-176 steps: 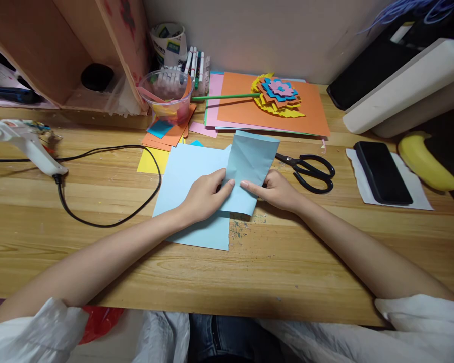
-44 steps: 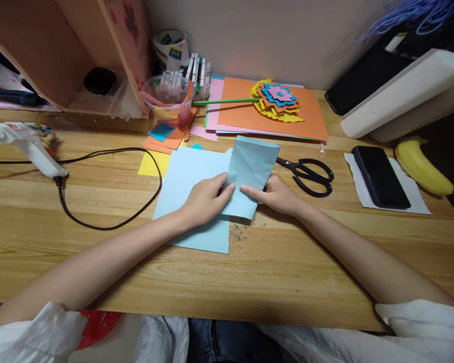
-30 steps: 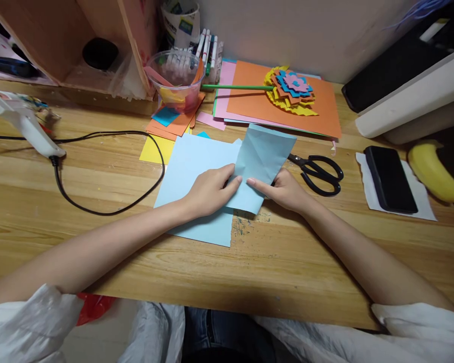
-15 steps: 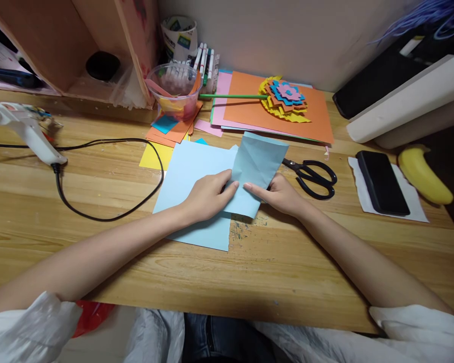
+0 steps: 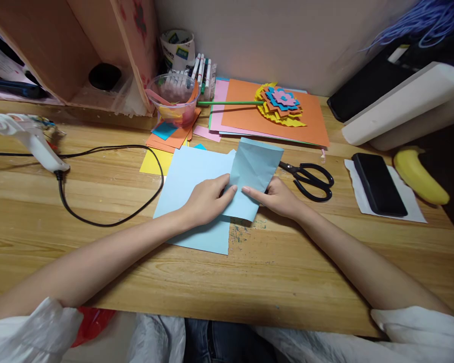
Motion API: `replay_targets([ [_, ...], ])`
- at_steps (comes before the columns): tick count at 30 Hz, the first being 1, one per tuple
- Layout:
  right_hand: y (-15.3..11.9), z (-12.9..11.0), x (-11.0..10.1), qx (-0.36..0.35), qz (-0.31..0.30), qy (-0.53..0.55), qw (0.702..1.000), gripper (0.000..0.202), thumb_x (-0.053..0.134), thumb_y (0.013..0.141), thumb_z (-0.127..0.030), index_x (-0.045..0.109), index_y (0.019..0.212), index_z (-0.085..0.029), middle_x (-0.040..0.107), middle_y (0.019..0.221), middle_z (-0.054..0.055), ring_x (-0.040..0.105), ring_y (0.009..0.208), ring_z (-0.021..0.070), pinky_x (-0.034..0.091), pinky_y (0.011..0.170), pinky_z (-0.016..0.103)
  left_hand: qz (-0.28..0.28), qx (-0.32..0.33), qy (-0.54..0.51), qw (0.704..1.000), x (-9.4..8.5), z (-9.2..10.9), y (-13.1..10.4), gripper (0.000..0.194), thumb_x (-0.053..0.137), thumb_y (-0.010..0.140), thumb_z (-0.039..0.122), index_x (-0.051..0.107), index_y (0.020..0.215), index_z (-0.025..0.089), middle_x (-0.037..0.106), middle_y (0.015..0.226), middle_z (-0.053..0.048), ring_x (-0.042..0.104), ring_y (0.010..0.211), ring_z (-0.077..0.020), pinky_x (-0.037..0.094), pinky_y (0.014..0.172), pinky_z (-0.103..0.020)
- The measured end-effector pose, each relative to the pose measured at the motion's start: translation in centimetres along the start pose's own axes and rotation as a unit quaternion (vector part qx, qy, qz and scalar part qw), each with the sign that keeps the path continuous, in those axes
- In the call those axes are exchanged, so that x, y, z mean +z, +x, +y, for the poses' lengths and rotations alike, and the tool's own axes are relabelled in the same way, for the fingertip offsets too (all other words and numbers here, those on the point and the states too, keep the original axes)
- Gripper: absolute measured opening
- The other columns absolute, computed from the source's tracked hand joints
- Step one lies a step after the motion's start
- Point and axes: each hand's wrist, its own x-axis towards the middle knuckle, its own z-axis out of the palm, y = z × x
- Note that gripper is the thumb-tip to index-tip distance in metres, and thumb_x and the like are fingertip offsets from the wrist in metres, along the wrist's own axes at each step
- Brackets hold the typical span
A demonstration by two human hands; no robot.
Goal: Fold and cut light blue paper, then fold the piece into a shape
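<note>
Between my hands is a creased light blue paper piece (image 5: 255, 164), raised above the wooden table and tilted. My left hand (image 5: 208, 199) pinches its left side, thumb on top, other fingers partly hidden. On its right edge my right hand (image 5: 278, 197) is closed, the thumb lying on the paper and the other fingers behind it. Under my left hand and forearm a larger light blue sheet (image 5: 189, 171) lies flat. Black-handled scissors (image 5: 312, 180) rest just right of the held piece, their blade tips hidden behind it.
A white glue gun (image 5: 38, 143) with a looping black cord is at left. Behind are a plastic cup (image 5: 174, 108), markers (image 5: 202, 70) and a paper flower (image 5: 282, 103) on orange paper (image 5: 238, 118). A black phone (image 5: 379, 184) and a banana (image 5: 419, 176) lie right.
The whole view has shifted slightly, with the table things appearing a little lower. Both hands keep the same hold on the blue piece.
</note>
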Motion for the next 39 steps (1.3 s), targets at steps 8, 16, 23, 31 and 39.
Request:
replay_targets([
  [8, -0.05, 0.13, -0.02, 0.003, 0.004, 0.004, 1.000, 0.028, 0.056, 0.079, -0.043, 0.061, 0.078, -0.016, 0.061, 0.074, 0.004, 0.055, 0.065, 0.0157, 0.047, 0.058, 0.027, -0.007, -0.002, -0.001, 1.000, -0.01, -0.02, 0.01, 0.022, 0.036, 0.089, 0.032, 0.044, 0.074, 0.018, 0.049, 0.064, 0.001, 0.043, 0.058, -0.0111, 0.030, 0.054, -0.024],
  [16, -0.06, -0.08, 0.00, 0.000, 0.004, -0.002, 1.000, 0.026, 0.056, 0.080, -0.042, 0.062, 0.082, -0.017, 0.064, 0.080, 0.005, 0.058, 0.071, 0.0182, 0.049, 0.063, 0.030, 0.009, 0.003, 0.002, 1.000, 0.06, -0.04, -0.01, 0.024, 0.038, 0.088, 0.031, 0.042, 0.068, 0.018, 0.042, 0.059, 0.003, 0.037, 0.054, -0.0101, 0.026, 0.051, -0.024],
  [23, -0.09, 0.01, -0.06, 0.006, 0.015, -0.002, 1.000, 0.028, 0.057, 0.078, -0.044, 0.063, 0.087, -0.018, 0.065, 0.081, 0.005, 0.060, 0.075, 0.0215, 0.050, 0.064, 0.033, 0.005, -0.001, 0.012, 1.000, 0.09, 0.04, 0.10, 0.023, 0.038, 0.088, 0.032, 0.043, 0.070, 0.018, 0.043, 0.060, 0.003, 0.038, 0.055, -0.0106, 0.027, 0.052, -0.024],
  [31, -0.10, 0.10, -0.04, 0.006, 0.020, -0.009, 1.000, 0.027, 0.058, 0.078, -0.044, 0.063, 0.081, -0.017, 0.063, 0.078, 0.005, 0.059, 0.071, 0.0205, 0.049, 0.061, 0.032, 0.012, 0.003, 0.010, 1.000, 0.26, -0.15, 0.06, 0.024, 0.038, 0.088, 0.032, 0.040, 0.068, 0.019, 0.041, 0.059, 0.002, 0.036, 0.054, -0.0107, 0.025, 0.052, -0.025],
  [39, -0.09, 0.19, -0.05, 0.001, 0.018, -0.009, 1.000, 0.026, 0.057, 0.078, -0.042, 0.063, 0.083, -0.018, 0.064, 0.080, 0.005, 0.059, 0.073, 0.0204, 0.049, 0.062, 0.032, 0.008, 0.002, 0.006, 1.000, 0.22, -0.17, 0.04, 0.024, 0.038, 0.088, 0.033, 0.041, 0.068, 0.019, 0.042, 0.059, 0.002, 0.037, 0.055, -0.0115, 0.024, 0.053, -0.026],
])
